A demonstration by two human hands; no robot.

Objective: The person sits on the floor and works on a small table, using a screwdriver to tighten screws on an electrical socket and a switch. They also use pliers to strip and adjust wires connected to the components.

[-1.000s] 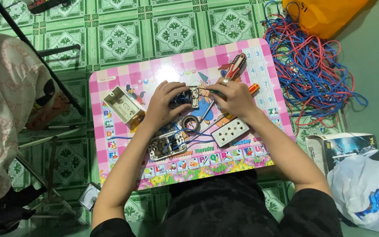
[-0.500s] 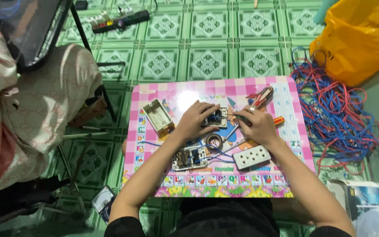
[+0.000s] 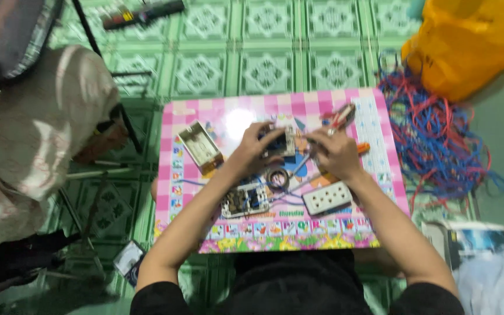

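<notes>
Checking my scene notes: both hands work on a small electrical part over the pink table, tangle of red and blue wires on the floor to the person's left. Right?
Nearly. In the head view the wire tangle lies on the person's right, below the yellow bag. The rest holds: left hand and right hand are at the small electrical part over the pink table.

The surface (image 3: pixel 345 102) is pink-and-white checked along its edges, with a border of bright multicoloured picture squares at the near edge. The floor (image 3: pixel 266 70) is green tile with a pale ornamental pattern. Off the surface's right edge lies a tangle of wires (image 3: pixel 433 146) in red and blue (a few strands look pale), and beyond it an orange-yellow bag (image 3: pixel 462 46). On the surface, the socket plate (image 3: pixel 326 198) is white.
</notes>
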